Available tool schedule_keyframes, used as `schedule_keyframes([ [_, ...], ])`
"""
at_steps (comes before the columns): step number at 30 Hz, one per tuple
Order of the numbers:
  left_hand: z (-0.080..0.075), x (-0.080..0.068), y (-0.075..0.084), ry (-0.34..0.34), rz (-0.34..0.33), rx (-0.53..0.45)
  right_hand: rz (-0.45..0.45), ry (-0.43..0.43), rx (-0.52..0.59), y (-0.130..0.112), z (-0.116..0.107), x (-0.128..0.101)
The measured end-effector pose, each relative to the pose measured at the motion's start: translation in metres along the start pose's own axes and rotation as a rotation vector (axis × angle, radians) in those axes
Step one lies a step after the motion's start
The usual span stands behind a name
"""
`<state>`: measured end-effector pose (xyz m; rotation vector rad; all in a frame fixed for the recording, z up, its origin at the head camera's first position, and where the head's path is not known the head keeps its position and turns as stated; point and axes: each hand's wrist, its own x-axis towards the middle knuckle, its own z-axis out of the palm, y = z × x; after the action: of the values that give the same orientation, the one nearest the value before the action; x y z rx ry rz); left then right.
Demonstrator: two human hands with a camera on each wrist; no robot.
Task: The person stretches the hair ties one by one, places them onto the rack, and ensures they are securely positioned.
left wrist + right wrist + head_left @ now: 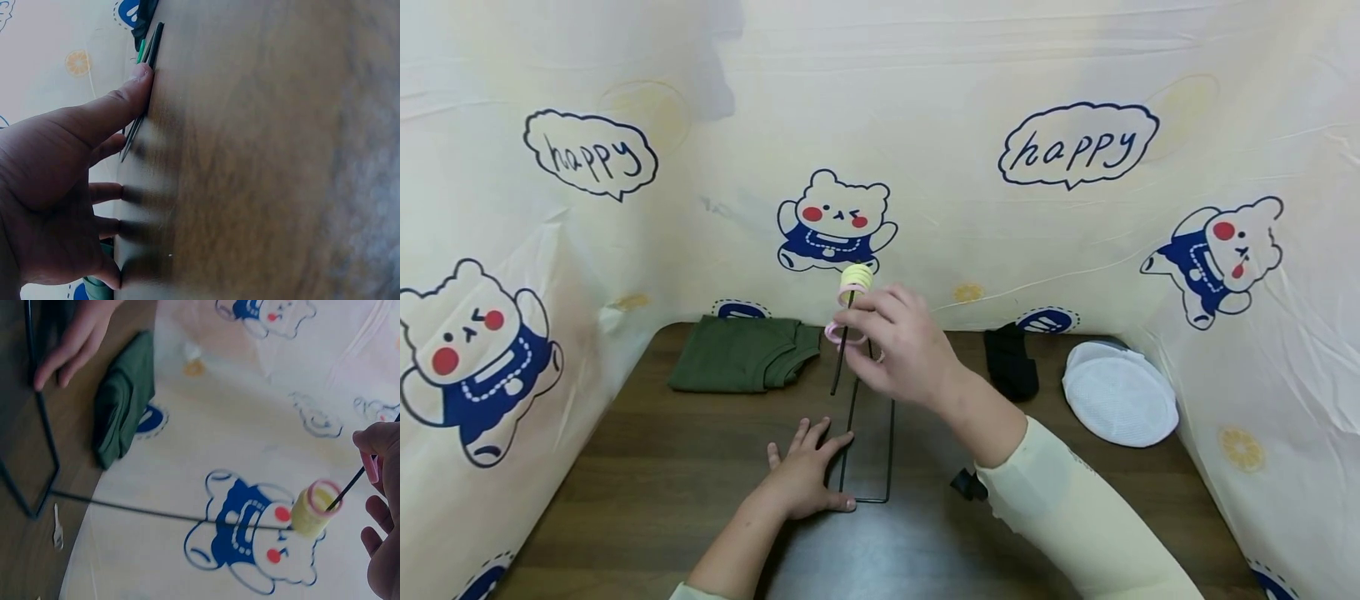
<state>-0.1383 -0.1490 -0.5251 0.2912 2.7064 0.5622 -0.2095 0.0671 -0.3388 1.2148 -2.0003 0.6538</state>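
Note:
A black wire stand (pixel 891 450) has its rectangular base on the brown tabletop and a rod rising from it. Near the rod's top sits a stack of yellow rings (pixel 856 277), with one pink ring (pixel 326 482) at its end. My right hand (pixel 906 346) pinches another pink ring (pixel 370 469) between thumb and fingers, where the stand's downward rod end (pixel 838 367) overlaps it. My left hand (pixel 808 475) lies over the base's left side with fingers straight and spread. Its thumb (pixel 134 84) presses on the near end of the frame.
A folded dark green cloth (pixel 737 354) lies at the back left. Black fabric (pixel 1011 362) and a round white mesh item (pixel 1120 396) rest at the back right. A small black object (pixel 970 485) is beside my right sleeve. A printed curtain (pixel 925 75) surrounds the table.

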Motion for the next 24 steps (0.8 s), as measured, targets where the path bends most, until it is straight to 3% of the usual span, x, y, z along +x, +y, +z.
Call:
schedule_keyframes([
  [7, -0.001, -0.002, 0.001, 0.003, 0.009, -0.016, 0.099, -0.034, -0.044, 0.029, 0.010, 0.006],
  [14, -0.001, -0.003, 0.003, 0.010, 0.013, -0.019, 0.168, -0.047, -0.054, 0.039, 0.005, -0.001],
  [19, 0.000, -0.001, 0.003, 0.012, 0.017, -0.021, 0.217, -0.018, -0.021, 0.038, -0.012, -0.030],
  [24, -0.002, -0.002, -0.001, 0.017, 0.019, -0.020, 0.261, 0.018, 0.017, 0.032, -0.029, -0.076],
])
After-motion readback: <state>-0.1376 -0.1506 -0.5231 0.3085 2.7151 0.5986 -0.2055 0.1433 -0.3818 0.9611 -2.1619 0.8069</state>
